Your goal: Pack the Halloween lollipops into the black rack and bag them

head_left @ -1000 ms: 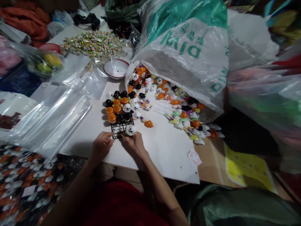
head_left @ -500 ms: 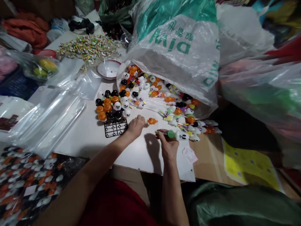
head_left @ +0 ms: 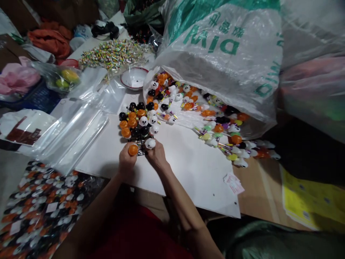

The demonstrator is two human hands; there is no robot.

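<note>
Left hand (head_left: 126, 160) in the head view is curled closed round an orange pumpkin-head toy (head_left: 133, 149), held at the near left corner of the black plastic grid rack (head_left: 138, 146); right hand (head_left: 156, 156) pinches a white ghost-head toy (head_left: 150, 143) at the rack's near right corner, fingers closed on it; both heads face up toward the camera, and whatever stems they have are hidden below them, so their long axis cannot be read; most of the rack is covered by rows of orange, black and white heads (head_left: 138, 120), only its near strip of bare grid showing between the two hands; the rack's far edge is lost under the toys; it runs lengthwise away from the person, on a white board (head_left: 188, 165); right of the hands the board lies bare as far as a small pink printed tag (head_left: 234, 182) near its right corner; behind, a big plastic sack (head_left: 215, 61) with green lettering spills a heap of loose toys (head_left: 215, 126) onto the board, its top cut off by the frame; left of the rack lie clear plastic bags (head_left: 72, 129), and a white bowl (head_left: 134, 77) stands beyond; a packed bag of toys (head_left: 40, 212) at lower left is blurred.
</note>
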